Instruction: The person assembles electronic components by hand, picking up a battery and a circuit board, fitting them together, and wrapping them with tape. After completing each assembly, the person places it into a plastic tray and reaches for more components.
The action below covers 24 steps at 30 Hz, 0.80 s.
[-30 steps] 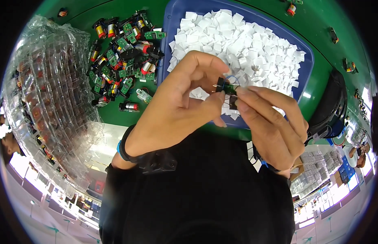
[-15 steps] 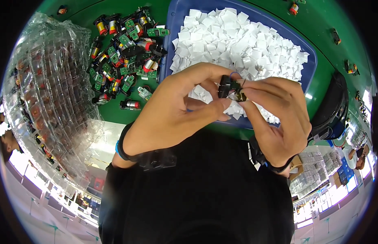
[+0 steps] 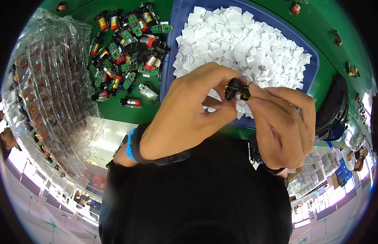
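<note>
Between my two hands is a small electronic assembly (image 3: 237,89) with a round black end piece, thin wires and a silvery part. My left hand (image 3: 187,112) pinches its black end between thumb and forefinger. On the other side, the fingertips of my right hand (image 3: 283,124) close on the wired end and partly hide it. Below the assembly lies a blue bin (image 3: 169,61) heaped with small white paper squares (image 3: 233,36). Left of the bin is a pile of similar assemblies (image 3: 128,53) with green circuit boards, black ends and red-and-yellow cylinders.
Stacked clear plastic blister trays (image 3: 54,81) stand at the left with parts inside. A black mesh-like bag (image 3: 333,110) rests right of the bin. A few loose assemblies (image 3: 295,8) lie along the green tabletop's (image 3: 323,36) far right. Other people are in the background.
The assembly has turned, so the face of its black end shows more. It has shifted slightly right with both hands, and my left wrist has rotated, showing more blue band.
</note>
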Each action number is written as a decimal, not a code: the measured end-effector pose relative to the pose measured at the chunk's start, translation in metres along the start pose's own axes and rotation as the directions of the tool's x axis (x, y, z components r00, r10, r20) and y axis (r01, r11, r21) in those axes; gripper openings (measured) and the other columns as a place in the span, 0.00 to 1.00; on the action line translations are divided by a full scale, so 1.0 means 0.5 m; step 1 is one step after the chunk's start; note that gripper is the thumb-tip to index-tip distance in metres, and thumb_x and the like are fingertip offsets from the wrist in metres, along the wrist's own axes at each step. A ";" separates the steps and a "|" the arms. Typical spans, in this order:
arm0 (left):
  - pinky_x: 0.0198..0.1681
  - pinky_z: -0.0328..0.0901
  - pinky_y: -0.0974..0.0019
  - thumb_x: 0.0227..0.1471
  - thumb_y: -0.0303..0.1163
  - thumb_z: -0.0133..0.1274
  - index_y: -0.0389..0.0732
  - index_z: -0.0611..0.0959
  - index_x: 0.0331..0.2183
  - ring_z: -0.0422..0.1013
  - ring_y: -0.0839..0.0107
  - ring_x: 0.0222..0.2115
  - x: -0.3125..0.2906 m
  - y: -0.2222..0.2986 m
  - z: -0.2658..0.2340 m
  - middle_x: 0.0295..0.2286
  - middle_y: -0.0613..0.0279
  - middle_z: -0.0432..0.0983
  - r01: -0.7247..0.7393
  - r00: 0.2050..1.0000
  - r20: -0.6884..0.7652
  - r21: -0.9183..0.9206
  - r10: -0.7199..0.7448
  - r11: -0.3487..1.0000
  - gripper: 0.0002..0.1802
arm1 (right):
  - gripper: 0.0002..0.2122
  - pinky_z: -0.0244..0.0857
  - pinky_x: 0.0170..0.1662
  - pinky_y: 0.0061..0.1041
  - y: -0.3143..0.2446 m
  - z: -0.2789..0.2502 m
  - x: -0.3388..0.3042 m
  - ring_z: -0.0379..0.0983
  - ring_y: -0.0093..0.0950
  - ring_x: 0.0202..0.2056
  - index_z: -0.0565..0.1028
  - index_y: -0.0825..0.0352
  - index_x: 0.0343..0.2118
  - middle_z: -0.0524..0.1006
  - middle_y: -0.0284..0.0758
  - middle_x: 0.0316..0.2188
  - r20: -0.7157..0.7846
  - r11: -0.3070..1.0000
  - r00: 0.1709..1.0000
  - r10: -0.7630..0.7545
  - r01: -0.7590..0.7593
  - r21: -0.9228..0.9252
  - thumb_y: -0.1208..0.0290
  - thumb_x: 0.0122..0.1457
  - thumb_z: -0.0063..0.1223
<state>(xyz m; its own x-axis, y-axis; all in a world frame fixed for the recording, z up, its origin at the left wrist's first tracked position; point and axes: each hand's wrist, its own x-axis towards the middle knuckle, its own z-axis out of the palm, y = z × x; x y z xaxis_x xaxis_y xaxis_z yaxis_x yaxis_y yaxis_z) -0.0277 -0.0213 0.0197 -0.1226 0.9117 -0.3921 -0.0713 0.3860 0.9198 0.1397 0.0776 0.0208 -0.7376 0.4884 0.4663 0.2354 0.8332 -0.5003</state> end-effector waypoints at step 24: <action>0.41 0.78 0.65 0.53 0.17 0.59 0.27 0.78 0.47 0.76 0.65 0.44 -0.004 -0.036 -0.009 0.45 0.46 0.78 -0.159 0.987 -0.084 -0.549 0.135 0.820 0.19 | 0.12 0.63 0.29 0.20 -0.026 -0.037 0.015 0.72 0.24 0.27 0.78 0.72 0.33 0.80 0.38 0.26 0.157 0.800 0.882 0.445 -0.470 0.373 0.82 0.44 0.70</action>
<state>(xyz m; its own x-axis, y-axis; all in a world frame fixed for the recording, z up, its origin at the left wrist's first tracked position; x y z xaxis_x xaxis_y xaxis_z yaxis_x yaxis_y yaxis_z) -0.0309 -0.0305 0.0038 -0.2143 0.9403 -0.2645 -0.5826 0.0943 0.8073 0.1428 0.0751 0.0444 -0.6448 0.7607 0.0742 0.2993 0.3407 -0.8913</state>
